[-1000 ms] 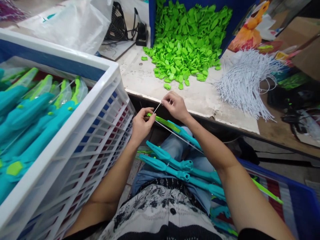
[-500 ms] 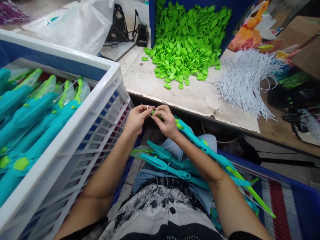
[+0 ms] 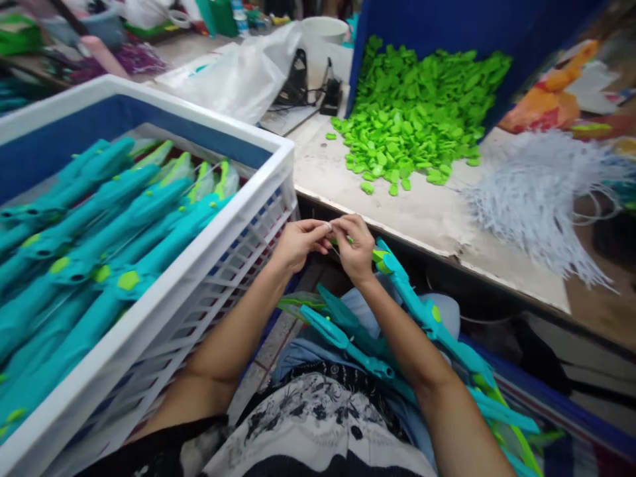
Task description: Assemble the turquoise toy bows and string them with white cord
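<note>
My left hand (image 3: 301, 245) is closed in a pinch on a thin white cord (image 3: 328, 226), which loops at its fingertips. Right beside it, my right hand (image 3: 356, 250) is closed around the green tip of a teal-and-green plastic toy (image 3: 420, 308) that looks like a bow. The fingers cover most of that tip and the cord's end. From there the toy runs back under my right forearm. More teal toy parts (image 3: 325, 328) lie across my lap, partly hidden by the arm.
At my left stands a white crate (image 3: 285, 149) holding several teal toys (image 3: 169, 232). Small green plastic pieces (image 3: 422, 119) spill from a blue bin (image 3: 422, 23) onto the table (image 3: 318, 165). A bundle of white cords (image 3: 541, 199) lies to the right, near an orange bag (image 3: 541, 106).
The view has turned left, so everything appears shifted right and more of the crate shows. My hands stay together at the toy's tip, with small finger movements around the cord.
</note>
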The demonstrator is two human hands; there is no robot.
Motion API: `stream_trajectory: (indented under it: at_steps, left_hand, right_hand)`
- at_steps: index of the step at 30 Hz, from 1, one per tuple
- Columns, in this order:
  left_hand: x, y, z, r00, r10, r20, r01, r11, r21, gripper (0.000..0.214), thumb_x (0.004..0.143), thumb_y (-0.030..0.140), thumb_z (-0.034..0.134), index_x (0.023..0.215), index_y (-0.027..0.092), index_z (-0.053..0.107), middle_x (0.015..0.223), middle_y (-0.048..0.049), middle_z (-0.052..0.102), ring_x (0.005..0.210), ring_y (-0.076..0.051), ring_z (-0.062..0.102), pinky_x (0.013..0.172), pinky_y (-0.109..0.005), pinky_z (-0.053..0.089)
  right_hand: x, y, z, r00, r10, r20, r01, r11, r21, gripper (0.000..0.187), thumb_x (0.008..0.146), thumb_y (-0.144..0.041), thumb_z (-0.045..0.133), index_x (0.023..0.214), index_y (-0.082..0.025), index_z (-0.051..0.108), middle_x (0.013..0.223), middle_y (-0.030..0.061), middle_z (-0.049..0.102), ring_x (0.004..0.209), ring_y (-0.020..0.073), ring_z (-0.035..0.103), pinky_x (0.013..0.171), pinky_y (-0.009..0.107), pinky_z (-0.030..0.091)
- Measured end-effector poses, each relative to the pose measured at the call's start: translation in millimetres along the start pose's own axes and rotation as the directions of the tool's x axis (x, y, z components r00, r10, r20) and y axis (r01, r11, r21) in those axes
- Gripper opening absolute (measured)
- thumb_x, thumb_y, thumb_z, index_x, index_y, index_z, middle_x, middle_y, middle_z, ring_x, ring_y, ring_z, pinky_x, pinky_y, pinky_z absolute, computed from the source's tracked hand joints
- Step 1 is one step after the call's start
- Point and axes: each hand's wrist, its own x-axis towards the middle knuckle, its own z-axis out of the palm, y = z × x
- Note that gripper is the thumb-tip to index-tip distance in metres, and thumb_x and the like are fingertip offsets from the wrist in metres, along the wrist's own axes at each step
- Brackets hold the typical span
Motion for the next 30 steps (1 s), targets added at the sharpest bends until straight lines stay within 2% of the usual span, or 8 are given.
stream_trajectory:
  at_steps: [2, 5, 7, 13, 18, 23, 26, 30]
  left_hand:
    - [-1.6, -1.5, 2.6, 1.000, -0.010, -0.006, 0.010, 0.999, -0.031, 0.032, 0.058, 0.034, 0.079, 0.074, 0.010, 0.064, 0.060, -0.0015, 0.063, 0.049, -0.008, 0.057, 0.043, -0.018, 0.044]
    - [-1.2, -4.1, 10.4, 0.995, -0.007, -0.100, -0.001, 0.996, -0.085, 0.023, 0.065, 0.029, 0.074, 0.070, 0.012, 0.058, 0.057, 0.0015, 0.059, 0.046, -0.006, 0.054, 0.042, -0.017, 0.043]
    - [-0.3, -4.0, 13.8, 0.990, -0.028, -0.140, 0.009, 0.991, -0.135, 0.018, 0.069, 0.026, 0.068, 0.066, 0.014, 0.054, 0.054, 0.0034, 0.056, 0.044, -0.007, 0.053, 0.043, -0.017, 0.044]
    - [-1.6, 2.6, 2.0, 0.993, -0.103, 0.050, 0.113, 0.951, -0.288, 0.004, 0.066, 0.014, 0.062, 0.067, 0.010, 0.061, 0.062, -0.0006, 0.061, 0.056, -0.009, 0.059, 0.059, -0.026, 0.054]
    - [-2.3, 2.0, -6.2, 0.993, -0.086, 0.082, 0.096, 0.987, -0.128, 0.013, 0.062, 0.012, 0.070, 0.074, 0.009, 0.065, 0.061, -0.0014, 0.062, 0.051, -0.008, 0.056, 0.051, -0.021, 0.047]
    - [-0.1, -5.3, -4.1, 0.999, 0.030, -0.011, -0.029, 0.995, 0.096, 0.009, 0.067, 0.020, 0.069, 0.069, 0.012, 0.065, 0.051, 0.0045, 0.053, 0.040, -0.003, 0.039, 0.039, -0.018, 0.028]
    - [-0.8, -7.9, -4.9, 0.998, 0.046, -0.031, -0.038, 0.973, 0.226, 0.011, 0.068, 0.024, 0.069, 0.066, 0.013, 0.069, 0.054, 0.0029, 0.058, 0.045, -0.004, 0.042, 0.044, -0.018, 0.031]
    - [-4.4, -8.5, -7.8, 0.999, 0.038, 0.015, -0.041, 0.942, 0.334, 0.018, 0.069, 0.031, 0.068, 0.073, 0.014, 0.075, 0.058, -0.0006, 0.064, 0.052, -0.009, 0.050, 0.047, -0.020, 0.035]
  right_hand:
    - [-0.9, 1.1, -0.8, 0.998, -0.031, 0.048, 0.031, 0.999, -0.016, 0.017, 0.089, -0.023, 0.050, 0.093, -0.021, 0.067, 0.089, 0.0039, 0.061, 0.086, 0.0145, 0.059, 0.078, 0.029, 0.050]
    - [-0.6, 1.8, -2.6, 0.992, -0.073, 0.103, 0.077, 0.996, -0.040, 0.026, 0.090, -0.020, 0.049, 0.110, -0.022, 0.065, 0.095, 0.0046, 0.063, 0.089, 0.0145, 0.061, 0.079, 0.029, 0.051]
    - [0.9, 1.2, -5.1, 0.986, -0.125, 0.108, 0.132, 0.989, -0.065, 0.026, 0.089, -0.019, 0.052, 0.111, -0.022, 0.065, 0.095, 0.0047, 0.064, 0.088, 0.0143, 0.061, 0.078, 0.029, 0.051]
    - [10.7, 0.1, -16.4, 0.959, -0.210, 0.189, 0.230, 0.969, -0.087, 0.013, 0.085, -0.020, 0.060, 0.093, -0.023, 0.070, 0.087, 0.0028, 0.067, 0.080, 0.0143, 0.064, 0.074, 0.029, 0.052]
    - [11.9, -1.9, -17.6, 0.951, -0.234, 0.204, 0.273, 0.943, -0.191, 0.010, 0.085, -0.022, 0.058, 0.085, -0.021, 0.069, 0.085, 0.0039, 0.065, 0.079, 0.0153, 0.062, 0.072, 0.029, 0.052]
    - [10.2, -3.7, -20.1, 0.967, -0.123, 0.223, 0.178, 0.953, -0.247, 0.015, 0.087, -0.025, 0.053, 0.078, -0.021, 0.065, 0.079, 0.0041, 0.063, 0.073, 0.0155, 0.061, 0.067, 0.029, 0.051]
    - [8.3, -1.7, -25.7, 0.962, -0.095, 0.257, 0.161, 0.955, -0.250, 0.017, 0.086, -0.024, 0.051, 0.075, -0.020, 0.063, 0.076, 0.0035, 0.063, 0.069, 0.0146, 0.059, 0.067, 0.029, 0.049]
    - [3.7, 5.2, -21.6, 0.962, -0.093, 0.256, 0.156, 0.958, -0.240, 0.016, 0.085, -0.023, 0.051, 0.073, -0.019, 0.060, 0.074, 0.0030, 0.060, 0.069, 0.0138, 0.056, 0.067, 0.028, 0.045]
